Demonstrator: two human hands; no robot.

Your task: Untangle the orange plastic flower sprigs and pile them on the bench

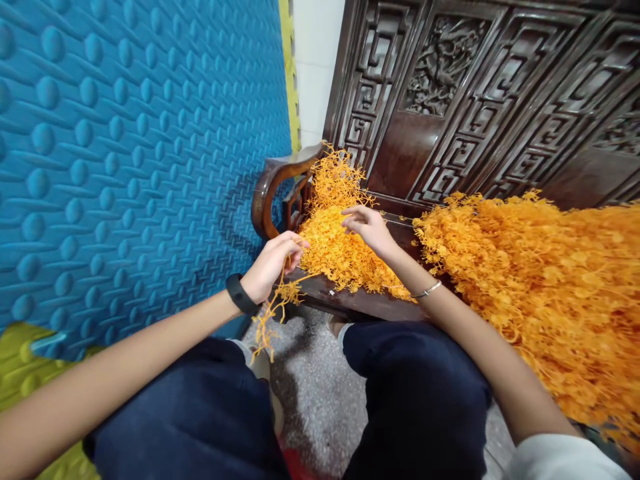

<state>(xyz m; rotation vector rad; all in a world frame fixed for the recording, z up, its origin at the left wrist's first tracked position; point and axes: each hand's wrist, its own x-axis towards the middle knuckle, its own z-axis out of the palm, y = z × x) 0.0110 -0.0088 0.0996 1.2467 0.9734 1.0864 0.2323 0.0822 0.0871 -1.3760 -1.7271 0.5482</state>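
Observation:
My left hand, with a black band on its wrist, is closed on an orange artificial sprig. The sprig's thin branching stems dangle below my fingers, over the gap between my knees. My right hand, with a thin bracelet, hovers over a pile of orange artificial flower pieces on the wooden bench. Its fingers are slightly bent and apart, and nothing shows between them. Looser, stringy orange stems lie at the back of that pile by the armrest.
A larger orange heap covers the bench at right. The dark bench has a curved armrest and a carved back. Blue foam matting stands at left. Below my knees lies a speckled floor.

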